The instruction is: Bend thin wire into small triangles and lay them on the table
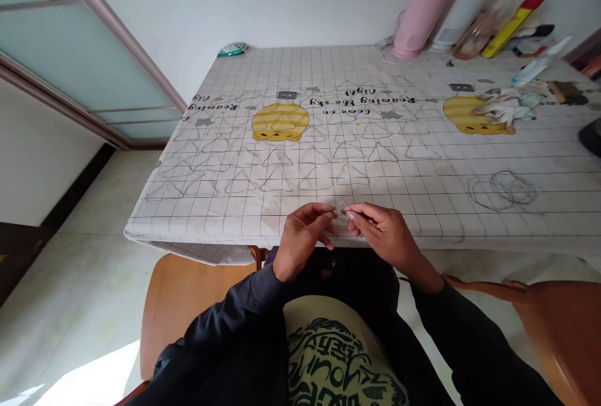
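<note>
Both hands are close together over the near edge of the table (282,221). My left hand (308,231) pinches a thin wire, its thumb and index finger pressed together. Just right of it, my right hand (375,226) pinches thin wire too, and a short bent piece (344,204) rises from between the fingertips. How far the wire runs between the hands is too fine to tell. Beyond them, several bent wire triangles (277,179) lie in rows on the checked tablecloth. A loose coil of wire (509,191) rests at the right.
A pink cylinder (421,18), a white cylinder (462,12), a yellow and red box (516,22) and a white tube (542,62) stand or lie at the back right. A crumpled cloth (509,106) is nearer. Wooden chairs (192,299) flank the person.
</note>
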### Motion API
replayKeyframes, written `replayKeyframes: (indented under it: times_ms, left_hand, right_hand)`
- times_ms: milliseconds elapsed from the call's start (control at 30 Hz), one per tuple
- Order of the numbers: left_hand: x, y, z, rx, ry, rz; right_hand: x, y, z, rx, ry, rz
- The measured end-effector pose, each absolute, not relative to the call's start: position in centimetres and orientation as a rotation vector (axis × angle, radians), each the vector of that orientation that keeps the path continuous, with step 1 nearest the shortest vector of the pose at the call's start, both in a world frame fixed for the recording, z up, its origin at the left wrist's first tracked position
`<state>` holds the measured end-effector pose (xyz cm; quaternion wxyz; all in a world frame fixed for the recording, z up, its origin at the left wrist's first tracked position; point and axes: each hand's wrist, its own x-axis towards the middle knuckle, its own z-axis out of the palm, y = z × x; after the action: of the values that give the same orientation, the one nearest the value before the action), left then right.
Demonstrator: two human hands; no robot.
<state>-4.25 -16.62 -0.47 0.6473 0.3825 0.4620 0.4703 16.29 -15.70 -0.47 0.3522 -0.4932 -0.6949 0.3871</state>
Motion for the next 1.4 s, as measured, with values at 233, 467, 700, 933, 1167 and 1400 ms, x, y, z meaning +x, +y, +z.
replayKeyframes:
  times_ms: [233,467,700,933,1167,1400]
  left_hand:
    - [-5.4,-15.9,-0.1,1.566,1.258,1.233]
    - [-5.7,-14.1,0.6,1.142,0.991,1.042]
    - [-6.4,-13.0,-0.1,0.905,0.752,0.98]
    - [-6.7,-12.4,-0.3,0.9,0.675,0.921]
    - [-6.9,-12.4,-0.4,1.076,0.794,0.906]
    - [-7.1,-15.3,-1.9,1.812,1.078,1.1]
  right_hand:
    - [16.0,-15.9,-0.2,-1.269,-1.931,0.857]
    - [15.8,-16.5,0.1,-1.27,-1.945,0.917]
    - [16.1,-16.6,0.4,-1.207,-1.87,1.168]
    - [16.4,-16.9,0.4,-1.152,-1.88,1.319]
    - [16.2,-17.2,0.1,-1.307,-1.798,1.226]
    - [16.0,-17.2,0.2,-1.369,-1.681,1.243]
